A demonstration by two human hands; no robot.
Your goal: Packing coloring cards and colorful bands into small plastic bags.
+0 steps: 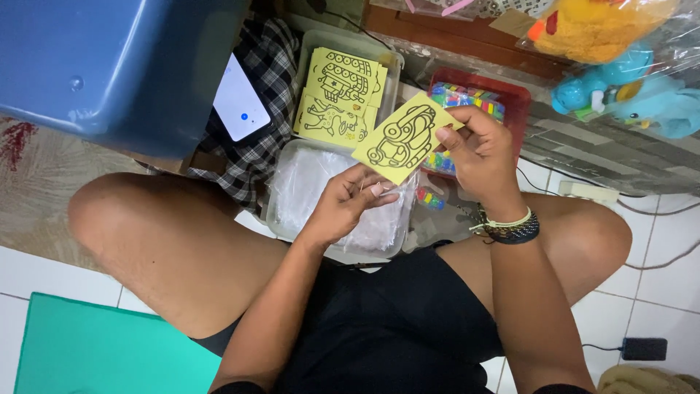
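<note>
Sitting cross-legged on the white tiled floor (660,306), the person held a square yellow card with a black line drawing (399,138) up between both hands. The right hand (477,149), a stack of bracelets (510,228) at its wrist, pinched the card's upper right corner, thumb on the printed face. The left hand (348,203) met the card's lower edge with its fingertips, fingers curled in, and seemed to grip a thin clear sleeve there too.

Directly beneath lay a clear plastic tray of transparent bags (306,190). Beyond it stood a second clear tray stacked with more yellow drawing cards (341,95), and to the right a red tray of small coloured packets (477,98), partly hidden by the raised card. A phone with a lit white screen (239,102) rested on checked cloth (270,58) beside a big blue plastic tub (109,66). Bagged plush toys (620,58) crowded the far right corner.
</note>
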